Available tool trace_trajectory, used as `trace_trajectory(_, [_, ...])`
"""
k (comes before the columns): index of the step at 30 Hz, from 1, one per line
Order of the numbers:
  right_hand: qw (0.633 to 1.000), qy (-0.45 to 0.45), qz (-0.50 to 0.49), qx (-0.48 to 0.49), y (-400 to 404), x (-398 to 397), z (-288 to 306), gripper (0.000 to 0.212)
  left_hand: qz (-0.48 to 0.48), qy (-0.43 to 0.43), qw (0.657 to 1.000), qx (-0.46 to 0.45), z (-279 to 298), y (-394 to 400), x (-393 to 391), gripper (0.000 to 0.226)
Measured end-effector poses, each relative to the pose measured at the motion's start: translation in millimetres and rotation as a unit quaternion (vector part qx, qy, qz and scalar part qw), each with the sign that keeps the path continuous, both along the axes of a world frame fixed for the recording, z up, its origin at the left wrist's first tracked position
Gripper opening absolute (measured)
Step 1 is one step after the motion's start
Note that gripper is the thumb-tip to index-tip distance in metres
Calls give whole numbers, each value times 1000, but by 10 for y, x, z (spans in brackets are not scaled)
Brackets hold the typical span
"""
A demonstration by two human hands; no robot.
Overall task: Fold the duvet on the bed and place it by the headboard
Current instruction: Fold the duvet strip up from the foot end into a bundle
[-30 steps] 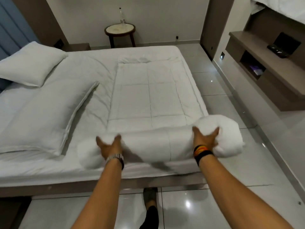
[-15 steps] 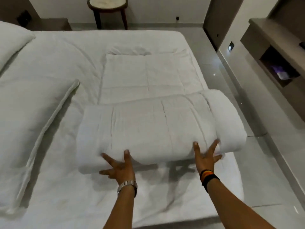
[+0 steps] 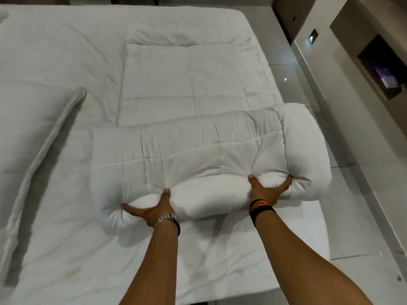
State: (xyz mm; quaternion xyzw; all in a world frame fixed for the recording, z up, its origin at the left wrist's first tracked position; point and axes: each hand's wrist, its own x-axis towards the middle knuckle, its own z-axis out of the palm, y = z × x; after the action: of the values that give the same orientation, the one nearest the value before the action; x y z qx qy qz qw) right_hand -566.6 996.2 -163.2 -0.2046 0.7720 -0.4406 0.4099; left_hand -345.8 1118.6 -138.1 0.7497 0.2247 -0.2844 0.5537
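Note:
The white quilted duvet (image 3: pixel 187 150) lies on the bed (image 3: pixel 66 249) as a long strip running away from me, its near part rolled over into a thick bundle. My left hand (image 3: pixel 152 210), with a metal watch, grips the bundle's near edge on the left, thumb and fingers dug into the padding. My right hand (image 3: pixel 267 190), with dark wristbands, grips the same edge on the right. The bundle's right end bulges past the mattress side. The flat part of the duvet (image 3: pixel 182 84) stretches beyond the bundle.
A large white pillow (image 3: pixel 28 139) lies along the left of the bed. Glossy tiled floor (image 3: pixel 343 216) runs along the bed's right side. A wall shelf unit (image 3: pixel 378 69) with an open niche stands at the right.
The head camera moved closer over the bed. The folded bundle was rolled further up the bed, and both hands went from flat, spread fingers to gripping its near edge.

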Motion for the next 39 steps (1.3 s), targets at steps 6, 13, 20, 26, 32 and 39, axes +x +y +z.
trace_trajectory(6, [999, -25, 24, -19, 641, -243, 349, 124, -2, -19, 1000, -22, 280, 660, -214, 135])
trace_trajectory(13, [998, -39, 41, -3, 2349, -925, 530, 126, -28, -10, 999, 18, 479, 2296, -846, 138])
trace_trajectory(20, [998, -10, 46, 30, 3473, -1466, 1127, 128, -60, -34, 998, 13, 991, 3467, -1408, 136])
trace_trajectory(26, [987, -71, 113, -85, 2877, -1159, 1928, 116, -112, -156, 971, -141, 1693, 2952, -995, 121])
trace_trajectory(32, [953, 17, 220, -207, 1816, -642, 2231, 81, -300, -341, 864, -215, 1823, 2072, -450, 74])
trace_trajectory(39, [980, 36, 188, -47, 1498, -42, 919, 93, -295, -266, 917, -32, 507, 1616, -228, 68])
